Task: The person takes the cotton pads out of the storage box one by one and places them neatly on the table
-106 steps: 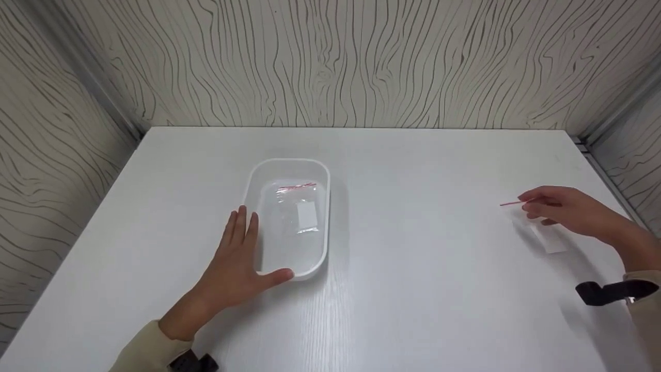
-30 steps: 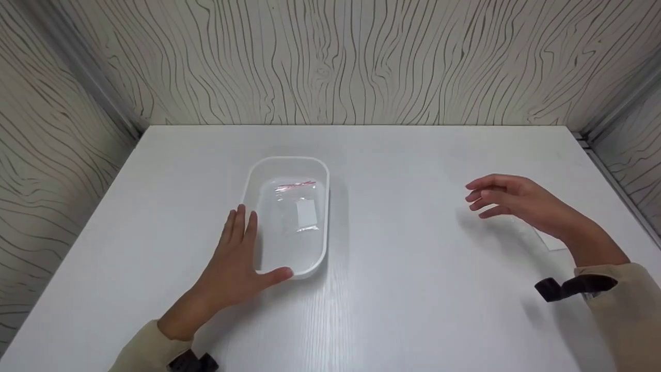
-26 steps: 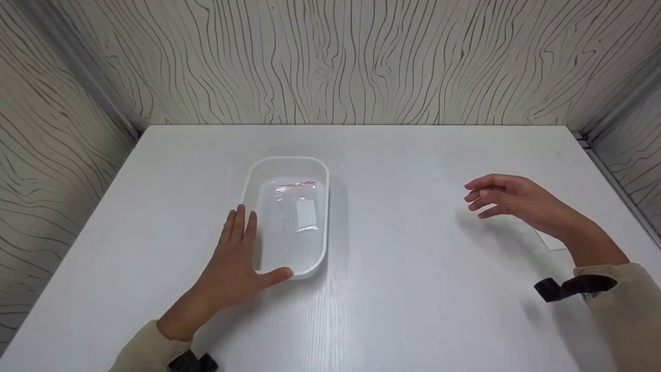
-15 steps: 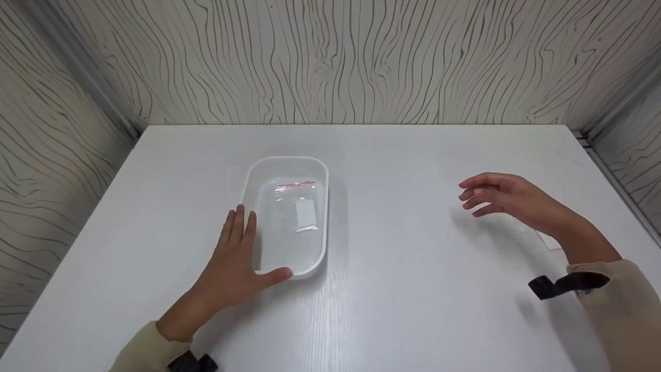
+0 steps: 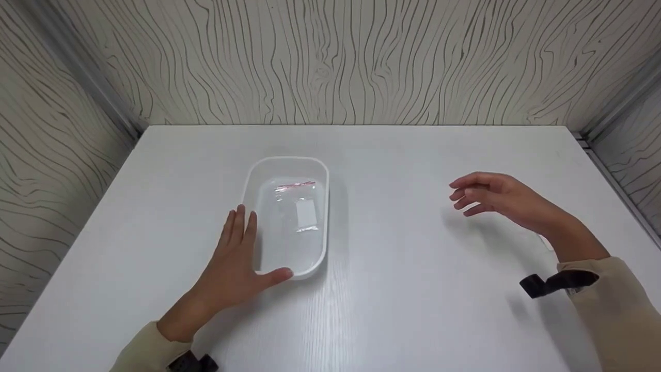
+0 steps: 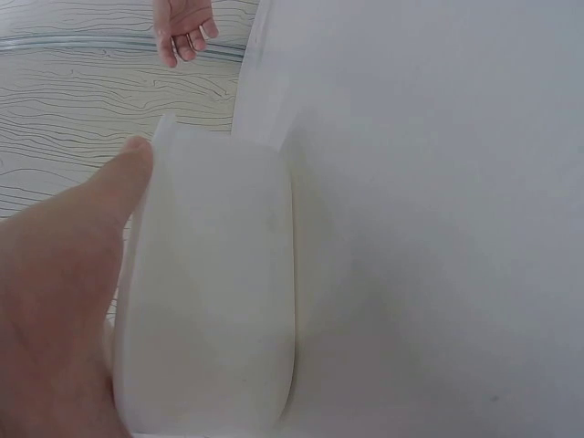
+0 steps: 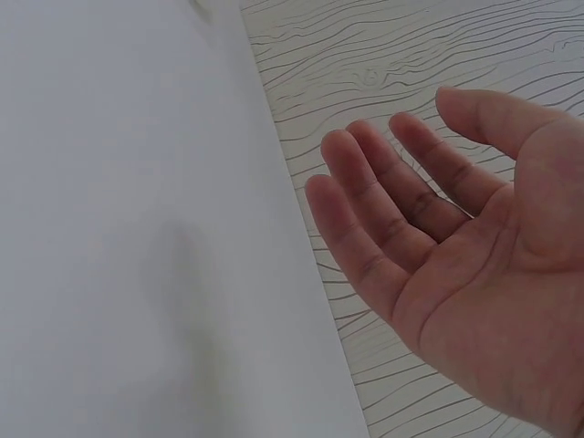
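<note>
A white plastic tub [image 5: 292,253] stands left of centre on the table. Inside it lies a clear zip bag [image 5: 307,212] with a red seal line and a white label patch. My left hand [image 5: 232,268] rests against the tub, straight fingers along its left side and thumb on the near rim; the left wrist view shows the thumb at the tub's [image 6: 210,274] edge. My right hand [image 5: 496,196] hovers over the right part of the table, fingers loosely bent; its palm [image 7: 493,283] holds nothing. Beneath its wrist shows the edge of a second zip bag [image 5: 545,243], mostly hidden.
The white table [image 5: 392,289] meets a wood-grain patterned wall [image 5: 361,62] at the back, with similar panels at both sides. A black wrist camera mount [image 5: 560,283] sits at the right sleeve, another [image 5: 191,361] at the left.
Earlier my right hand pinched the second zip bag by its red seal at the right; it has let go and drifted left, the bag now lying under the wrist. The left hand stays put.
</note>
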The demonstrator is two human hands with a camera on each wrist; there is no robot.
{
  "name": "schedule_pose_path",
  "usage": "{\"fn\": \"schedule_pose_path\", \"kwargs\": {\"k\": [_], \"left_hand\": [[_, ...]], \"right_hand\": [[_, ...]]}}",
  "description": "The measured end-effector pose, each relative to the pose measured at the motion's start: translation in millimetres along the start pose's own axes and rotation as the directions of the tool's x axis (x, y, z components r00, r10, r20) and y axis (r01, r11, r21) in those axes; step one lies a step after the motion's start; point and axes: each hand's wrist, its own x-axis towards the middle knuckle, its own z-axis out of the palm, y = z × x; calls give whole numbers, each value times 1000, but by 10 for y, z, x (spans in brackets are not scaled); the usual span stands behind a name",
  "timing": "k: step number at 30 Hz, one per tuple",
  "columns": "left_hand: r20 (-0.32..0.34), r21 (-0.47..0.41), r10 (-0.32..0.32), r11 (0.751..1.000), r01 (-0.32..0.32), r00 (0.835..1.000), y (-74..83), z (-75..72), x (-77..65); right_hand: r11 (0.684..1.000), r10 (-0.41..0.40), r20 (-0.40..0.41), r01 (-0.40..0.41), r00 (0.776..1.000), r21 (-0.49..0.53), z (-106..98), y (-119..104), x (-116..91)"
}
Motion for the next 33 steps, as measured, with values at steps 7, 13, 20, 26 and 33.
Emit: {"fn": "schedule_pose_path", "kwargs": {"k": [7,13,20,26,33], "left_hand": [[3,-6,0,1000,0,1000,0,-8,-4],[-2,-5,4,1000,-4,1000,-4,-12,-8],[10,0,0,1000,0,1000,-1,-8,-2],[10,-8,5,1000,-5,1000,6,-15,1],[8,-5,5,1000,-5,1000,10,-21,-6]], "right_hand": [[1000,7,3,-7,1000,-14,28,-33,55],[1000,15,-1,-15,1000,-22,69,-101,117],[1000,26,11,-26,1000,3,125,-127,176],[1000,18,19,-18,1000,21,161,-152,225],[1000,9,29,-9,1000,14,214,-217,262]]}}
